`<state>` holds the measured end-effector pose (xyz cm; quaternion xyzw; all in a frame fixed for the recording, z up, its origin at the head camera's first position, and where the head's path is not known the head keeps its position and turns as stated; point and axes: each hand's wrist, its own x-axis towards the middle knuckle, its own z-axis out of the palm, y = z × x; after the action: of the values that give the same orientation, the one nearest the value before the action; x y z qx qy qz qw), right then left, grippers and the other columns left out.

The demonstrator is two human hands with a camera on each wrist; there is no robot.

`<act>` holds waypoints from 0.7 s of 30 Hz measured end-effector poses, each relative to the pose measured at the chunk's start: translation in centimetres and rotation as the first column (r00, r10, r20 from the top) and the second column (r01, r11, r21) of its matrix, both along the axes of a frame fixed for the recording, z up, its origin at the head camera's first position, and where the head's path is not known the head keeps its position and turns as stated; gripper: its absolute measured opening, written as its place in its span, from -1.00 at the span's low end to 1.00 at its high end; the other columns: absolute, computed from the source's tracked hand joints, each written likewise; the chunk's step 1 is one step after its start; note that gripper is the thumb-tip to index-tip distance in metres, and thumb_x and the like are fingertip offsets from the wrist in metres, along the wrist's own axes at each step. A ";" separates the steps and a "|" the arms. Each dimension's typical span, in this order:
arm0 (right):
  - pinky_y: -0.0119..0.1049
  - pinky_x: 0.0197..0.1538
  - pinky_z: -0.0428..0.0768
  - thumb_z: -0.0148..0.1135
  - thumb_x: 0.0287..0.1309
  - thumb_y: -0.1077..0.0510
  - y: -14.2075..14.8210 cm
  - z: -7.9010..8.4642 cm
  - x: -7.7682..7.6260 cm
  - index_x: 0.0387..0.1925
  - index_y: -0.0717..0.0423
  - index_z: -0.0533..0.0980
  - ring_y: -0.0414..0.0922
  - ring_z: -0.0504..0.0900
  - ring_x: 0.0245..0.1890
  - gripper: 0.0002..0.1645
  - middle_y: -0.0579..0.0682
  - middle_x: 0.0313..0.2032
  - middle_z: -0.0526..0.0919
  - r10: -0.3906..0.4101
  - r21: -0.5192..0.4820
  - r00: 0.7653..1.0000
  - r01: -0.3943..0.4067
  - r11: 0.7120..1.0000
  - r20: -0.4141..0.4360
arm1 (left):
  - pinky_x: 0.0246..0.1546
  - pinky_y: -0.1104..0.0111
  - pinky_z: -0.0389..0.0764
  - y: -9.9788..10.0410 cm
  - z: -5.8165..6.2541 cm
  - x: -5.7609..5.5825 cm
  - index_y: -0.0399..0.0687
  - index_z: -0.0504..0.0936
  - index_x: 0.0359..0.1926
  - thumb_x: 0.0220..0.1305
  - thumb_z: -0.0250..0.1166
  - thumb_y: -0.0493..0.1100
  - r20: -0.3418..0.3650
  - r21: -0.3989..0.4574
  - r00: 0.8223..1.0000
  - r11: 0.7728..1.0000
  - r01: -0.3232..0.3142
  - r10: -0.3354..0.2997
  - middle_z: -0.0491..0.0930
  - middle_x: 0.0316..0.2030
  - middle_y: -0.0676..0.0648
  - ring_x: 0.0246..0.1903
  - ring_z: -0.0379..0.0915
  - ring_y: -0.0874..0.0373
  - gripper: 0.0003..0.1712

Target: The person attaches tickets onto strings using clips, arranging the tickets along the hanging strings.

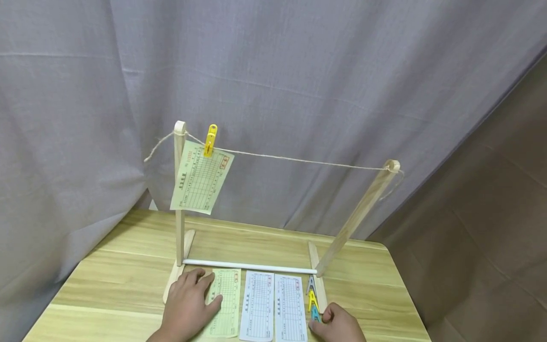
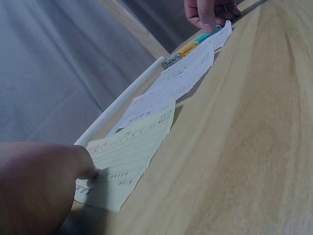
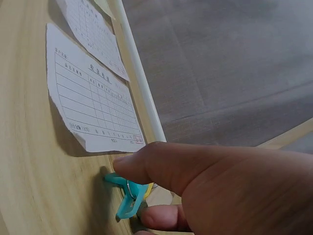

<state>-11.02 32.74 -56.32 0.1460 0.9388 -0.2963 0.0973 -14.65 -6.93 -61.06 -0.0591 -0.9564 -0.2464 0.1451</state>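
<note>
Head view alone shows a yellow clip (image 1: 210, 141) holding paper (image 1: 199, 185) on twine (image 1: 290, 158).

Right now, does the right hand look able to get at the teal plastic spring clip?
Very likely yes: the right hand is close beside the teal clip, thumb and finger parted, and nothing visible blocks it; the yellow plastic clip lies beyond.

“客户名称” (image 3: 63, 54) on white slip (image 3: 98, 100)

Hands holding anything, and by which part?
Cannot tell: left hand covers part of the tabletop green slip; right hand is at the teal clip; no grip shows clearly.
</note>
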 end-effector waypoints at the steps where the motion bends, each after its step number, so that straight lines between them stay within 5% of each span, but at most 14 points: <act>1: -0.30 -0.42 0.38 0.76 0.10 -0.10 0.0 0.1 0.0 -0.40 0.02 0.44 -0.11 0.44 -0.51 -0.42 -0.08 -0.54 0.49 0.002 0.001 1.000 -0.002 1.000 0.003 | 0.22 -0.11 0.57 0.0 -0.1 0.0 0.03 0.82 0.27 0.24 0.61 0.25 0.001 0.002 1.000 1.000 0.002 -0.002 0.70 0.29 -0.15 0.34 0.56 -0.18 -0.32; 15: -0.30 -0.42 0.39 0.74 0.11 -0.10 -0.5 0.9 0.4 -0.51 0.01 0.45 -0.12 0.48 -0.52 -0.43 -0.10 -0.58 0.52 0.031 0.036 0.999 -0.031 0.999 0.022 | 0.23 -0.06 0.53 -0.3 -0.7 0.1 0.17 0.85 0.23 0.30 0.59 0.14 0.001 0.014 0.998 0.998 0.055 -0.055 0.70 0.28 -0.08 0.34 0.55 -0.16 -0.49; 21: -0.31 -0.43 0.39 0.73 0.11 -0.10 -0.6 1.1 0.5 -0.51 0.00 0.45 -0.12 0.46 -0.53 -0.44 -0.12 -0.59 0.47 0.043 0.027 0.999 -0.043 0.999 0.025 | 0.06 0.11 0.55 0.1 -0.2 0.3 0.23 0.87 0.15 0.35 0.56 0.05 0.045 0.022 0.997 0.998 0.061 -0.062 0.68 0.01 0.10 0.05 0.56 0.07 -0.63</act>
<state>-10.51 32.13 -55.20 0.1306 0.9446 -0.2793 0.1129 -14.30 -6.88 -61.30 -0.0811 -0.9546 -0.2620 0.1162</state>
